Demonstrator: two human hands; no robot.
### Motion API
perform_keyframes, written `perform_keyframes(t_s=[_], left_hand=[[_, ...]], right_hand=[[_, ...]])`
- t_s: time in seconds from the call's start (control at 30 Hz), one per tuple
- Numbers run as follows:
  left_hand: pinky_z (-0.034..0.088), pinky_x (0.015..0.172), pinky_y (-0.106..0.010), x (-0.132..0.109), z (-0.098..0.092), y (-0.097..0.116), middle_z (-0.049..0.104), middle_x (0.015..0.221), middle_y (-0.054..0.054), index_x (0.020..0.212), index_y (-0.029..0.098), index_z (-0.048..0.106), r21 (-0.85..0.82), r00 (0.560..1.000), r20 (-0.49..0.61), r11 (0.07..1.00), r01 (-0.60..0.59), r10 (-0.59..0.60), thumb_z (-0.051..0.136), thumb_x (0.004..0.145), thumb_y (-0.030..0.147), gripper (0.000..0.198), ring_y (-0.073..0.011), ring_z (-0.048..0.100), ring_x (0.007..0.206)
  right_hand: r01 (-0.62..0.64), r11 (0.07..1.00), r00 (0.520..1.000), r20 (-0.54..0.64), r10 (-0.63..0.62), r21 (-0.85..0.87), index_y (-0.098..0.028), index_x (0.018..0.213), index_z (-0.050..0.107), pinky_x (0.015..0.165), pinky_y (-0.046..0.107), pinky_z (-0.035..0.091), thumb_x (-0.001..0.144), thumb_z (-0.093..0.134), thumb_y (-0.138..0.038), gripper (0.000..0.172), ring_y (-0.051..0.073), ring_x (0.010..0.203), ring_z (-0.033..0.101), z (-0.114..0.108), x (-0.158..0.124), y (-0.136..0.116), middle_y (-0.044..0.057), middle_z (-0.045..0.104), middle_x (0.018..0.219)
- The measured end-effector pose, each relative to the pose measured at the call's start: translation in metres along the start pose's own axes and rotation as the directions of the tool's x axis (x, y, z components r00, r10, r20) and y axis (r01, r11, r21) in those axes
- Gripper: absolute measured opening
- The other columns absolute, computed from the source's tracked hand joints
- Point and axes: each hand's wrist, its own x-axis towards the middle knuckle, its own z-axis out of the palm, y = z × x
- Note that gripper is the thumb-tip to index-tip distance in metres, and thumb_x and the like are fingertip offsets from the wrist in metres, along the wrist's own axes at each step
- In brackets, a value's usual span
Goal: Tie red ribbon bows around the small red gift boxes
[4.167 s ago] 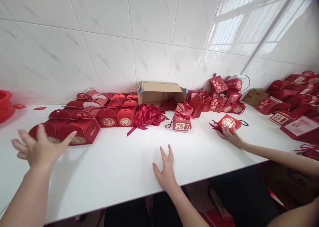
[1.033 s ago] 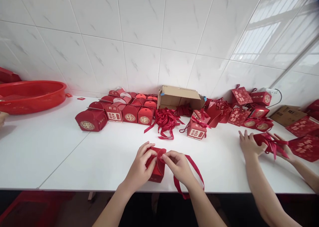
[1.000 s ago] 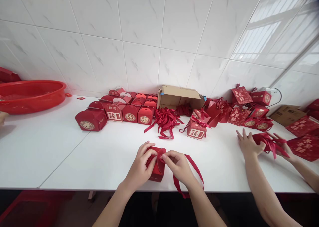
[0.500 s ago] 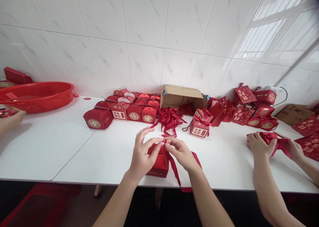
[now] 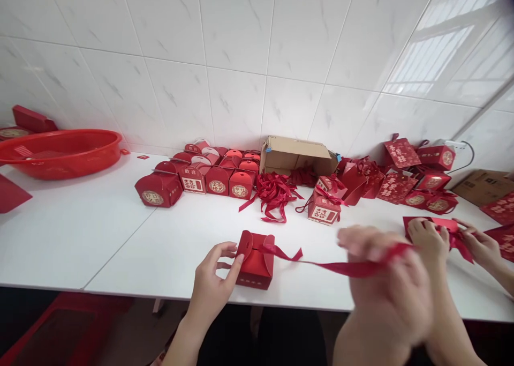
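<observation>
A small red gift box [image 5: 255, 268] with a folded top stands on the table in front of me. My left hand [image 5: 217, 272] is at its left side, fingers apart, with the thumb touching the box. A dark red ribbon [image 5: 341, 268] runs from the top of the box to the right, partly twisted. My right hand [image 5: 385, 280], blurred by motion and close to the camera, is closed on the ribbon's far part and holds it drawn out. Beyond the box lies a pile of loose red ribbons [image 5: 275, 192].
Finished-looking red boxes [image 5: 217, 179] stand in rows by the wall, beside an open cardboard box [image 5: 299, 147]. One bow-tied box [image 5: 324, 208] stands nearer. A red basin [image 5: 72, 159] is at left. At right, a co-worker's hands [image 5: 429, 243] handle another red box.
My right hand has moved from the box top far to the right, stretching the ribbon. My left hand has lowered from the top to the box's left side. The hand at far left has gone.
</observation>
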Motion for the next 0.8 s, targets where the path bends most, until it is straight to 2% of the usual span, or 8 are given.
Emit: perform_keyframes(t_s=[0.13,0.23,0.33,0.4,0.5,0.8], left_hand=[[0.058,0.067,-0.027,-0.001,0.002,0.0,0.064,0.093,-0.004,0.099,0.02,0.058,-0.002,1.0,-0.016,1.0,-0.015,0.015,0.062,0.079,0.036,0.026,-0.0177,0.063,0.086],[0.057,0.066,-0.026,-0.002,0.004,-0.003,0.064,0.086,-0.003,0.098,0.02,0.057,-0.061,0.997,-0.071,0.998,0.033,-0.038,0.059,0.081,0.037,0.025,-0.0162,0.063,0.08],[0.056,0.065,-0.025,-0.003,0.005,-0.003,0.064,0.081,-0.002,0.098,0.02,0.055,-0.113,0.988,-0.128,0.991,0.075,-0.089,0.056,0.082,0.038,0.025,-0.0154,0.064,0.075],[0.055,0.063,-0.025,-0.004,0.005,0.0,0.064,0.078,-0.002,0.098,0.02,0.054,-0.153,0.98,-0.157,0.983,0.101,-0.125,0.056,0.082,0.04,0.026,-0.0153,0.064,0.071],[0.053,0.062,-0.025,-0.005,0.005,0.003,0.064,0.076,-0.002,0.098,0.02,0.053,-0.201,0.971,-0.169,0.97,0.135,-0.17,0.055,0.081,0.041,0.027,-0.0156,0.064,0.069],[0.053,0.063,-0.026,-0.008,0.008,0.006,0.064,0.071,0.0,0.102,0.021,0.048,-0.232,0.975,-0.112,0.959,0.161,-0.191,0.057,0.08,0.042,0.031,-0.0155,0.063,0.066]], right_hand=[[-0.108,0.993,0.985,0.128,0.112,-0.037,-0.023,0.075,0.056,0.079,0.037,0.046,0.091,0.045,-0.04,0.026,0.022,0.09,0.058,0.042,0.009,0.026,0.005,0.063,0.091],[-0.179,0.972,0.923,0.316,0.219,-0.153,-0.02,0.075,0.054,0.094,0.036,0.04,0.092,0.043,-0.036,0.026,0.02,0.106,0.054,0.067,0.009,0.045,0.006,0.059,0.11],[-0.185,0.935,0.852,0.425,0.306,-0.302,-0.019,0.073,0.055,0.101,0.037,0.034,0.092,0.043,-0.034,0.026,0.021,0.12,0.046,0.082,0.003,0.059,0.009,0.054,0.121],[-0.176,0.907,0.817,0.458,0.351,-0.381,-0.019,0.073,0.055,0.102,0.038,0.033,0.091,0.042,-0.032,0.027,0.022,0.124,0.043,0.088,-0.001,0.064,0.011,0.052,0.124],[-0.152,0.863,0.789,0.467,0.399,-0.481,-0.018,0.075,0.057,0.103,0.042,0.03,0.091,0.042,-0.03,0.025,0.024,0.127,0.038,0.093,-0.005,0.066,0.012,0.05,0.127],[-0.087,0.823,0.756,0.501,0.422,-0.561,-0.02,0.083,0.059,0.1,0.047,0.029,0.094,0.038,-0.03,0.026,0.026,0.126,0.037,0.097,-0.007,0.066,0.01,0.05,0.128]])
